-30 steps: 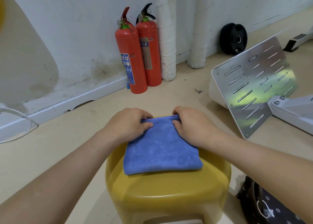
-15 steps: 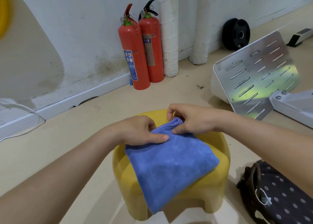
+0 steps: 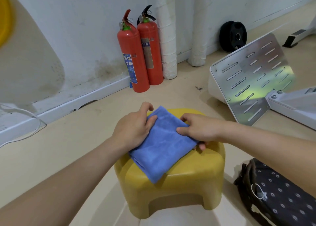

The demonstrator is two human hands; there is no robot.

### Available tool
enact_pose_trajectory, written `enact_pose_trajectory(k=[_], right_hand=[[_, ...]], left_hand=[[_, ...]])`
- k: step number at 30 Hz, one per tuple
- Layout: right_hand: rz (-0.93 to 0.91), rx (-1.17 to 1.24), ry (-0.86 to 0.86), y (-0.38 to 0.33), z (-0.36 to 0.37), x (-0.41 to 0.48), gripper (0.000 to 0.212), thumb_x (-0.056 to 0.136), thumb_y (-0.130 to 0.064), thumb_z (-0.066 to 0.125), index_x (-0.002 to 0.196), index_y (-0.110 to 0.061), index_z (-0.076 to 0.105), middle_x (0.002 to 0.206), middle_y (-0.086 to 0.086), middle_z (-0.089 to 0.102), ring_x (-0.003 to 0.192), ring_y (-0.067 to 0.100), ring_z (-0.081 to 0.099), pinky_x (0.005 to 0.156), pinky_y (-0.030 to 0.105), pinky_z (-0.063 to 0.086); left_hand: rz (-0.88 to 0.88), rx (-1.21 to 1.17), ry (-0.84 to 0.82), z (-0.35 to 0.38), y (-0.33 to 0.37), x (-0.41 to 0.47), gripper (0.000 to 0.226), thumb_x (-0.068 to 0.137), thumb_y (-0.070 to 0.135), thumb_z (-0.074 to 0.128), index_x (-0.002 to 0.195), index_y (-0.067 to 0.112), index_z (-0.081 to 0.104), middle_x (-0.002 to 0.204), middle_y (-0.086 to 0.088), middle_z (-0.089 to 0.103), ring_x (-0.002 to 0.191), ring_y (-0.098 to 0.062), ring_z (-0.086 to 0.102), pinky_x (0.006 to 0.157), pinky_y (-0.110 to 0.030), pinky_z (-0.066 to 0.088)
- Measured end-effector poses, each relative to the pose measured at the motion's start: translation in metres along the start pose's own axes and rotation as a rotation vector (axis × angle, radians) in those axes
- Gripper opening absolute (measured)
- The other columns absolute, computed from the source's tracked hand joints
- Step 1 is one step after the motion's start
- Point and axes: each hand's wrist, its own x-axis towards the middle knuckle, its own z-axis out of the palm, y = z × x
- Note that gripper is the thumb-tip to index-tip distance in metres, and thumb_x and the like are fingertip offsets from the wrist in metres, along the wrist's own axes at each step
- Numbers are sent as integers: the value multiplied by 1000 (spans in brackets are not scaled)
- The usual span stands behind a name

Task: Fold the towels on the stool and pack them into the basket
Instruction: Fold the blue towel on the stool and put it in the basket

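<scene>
1. My L hand (image 3: 135,128) gripped the left edge of the blue towel (image 3: 162,148), thumb on top.
2. My R hand (image 3: 198,130) pinched its right edge, thumb underneath.
3. Towel lay askew on yellow stool (image 3: 188,178), basket (image 3: 277,196) nearby.

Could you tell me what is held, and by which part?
The folded blue towel on the yellow stool: the grip of the left hand is on its left edge, that of the right hand on its right edge, thumb above, fingers beneath.
</scene>
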Motion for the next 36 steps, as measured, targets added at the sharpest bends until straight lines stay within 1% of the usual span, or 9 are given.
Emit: enact_pose_trajectory(k=[8, 14, 17, 19, 23, 26, 28, 33, 36], right_hand=[[66, -536, 194, 10, -2, -30, 45, 90, -55, 44, 101, -12, 38, 76, 0, 58, 68, 24, 56, 48, 30, 33], [-610, -500, 639, 24, -3, -18, 38, 81, -25, 38, 112, -14, 57, 103, 8, 55, 86, 32, 59, 66, 40, 50], [-669, -522, 439, 34, 8, -6, 59, 79, -23, 29, 133, -11, 50, 138, 10, 49, 121, 25, 52, 94, 37, 48], [-590, -523, 328, 43, 13, -3, 61, 89, -28, 20, 145, -12, 35, 156, 5, 28, 142, 14, 28, 115, 28, 25], [-488, -550, 217, 46, 11, -2, 65, 90, -38, 14, 151, -15, 22, 160, -1, 13, 147, 8, 10, 116, 18, 7], [-444, -638, 182, 42, 10, -6, 60, 97, -40, 14, 152, -18, 16, 161, -3, 7, 147, 7, 5, 119, 31, 11], [-393, -668, 147, 39, 10, -12, 55, 102, -39, 20, 153, -20, 12, 161, -5, 3, 147, 6, 1, 118, 38, 10], [-364, -901, 270, 25, 3, -27, 80, 83, -59, -6, 142, -23, 32, 159, -2, 16, 148, 20, 1, 112, 54, 11], [-461, -890, 296, 10, 13, -44, 78, 81, -72, 13, 132, -22, 44, 149, -1, 34, 142, 17, 23, 113, 48, 12]], left_hand=[[223, 297, -11, 6, 34, 31, 33, 96, 43, 40, 123, 26, 44, 111, -1, 59, 103, -25, 52, 74, -38, 44], [435, 200, 153, -12, 75, -10, 16, 88, 29, 46, 93, 22, 59, 90, 1, 58, 82, -19, 52, 61, -30, 32], [429, 145, -131, 6, 63, -41, 55, 92, 53, 27, 129, 19, 49, 132, -1, 52, 124, -17, 45, 100, -31, 38], [426, 179, -302, 17, 49, -55, 74, 91, 62, 18, 152, 19, 15, 160, 1, 13, 147, -12, 7, 121, -34, 3], [454, 174, -343, 15, 41, -57, 73, 92, 60, 16, 151, 24, -8, 154, 13, -14, 138, 1, -17, 110, -21, -16], [503, 273, -232, 6, 37, -54, 59, 93, 41, 32, 147, 18, 32, 153, 2, 35, 136, -15, 38, 111, -35, 33], [520, 345, -146, 6, 34, -55, 55, 75, 28, 51, 128, 14, 54, 125, -2, 60, 104, -23, 61, 78, -38, 56], [444, 383, 24, 17, 34, -62, 38, 77, 17, 43, 108, 10, 62, 97, -4, 68, 81, -24, 66, 59, -33, 55], [477, 389, 28, 17, 30, -58, 27, 78, 20, 48, 97, 13, 66, 84, 0, 69, 71, -19, 67, 49, -26, 48]])
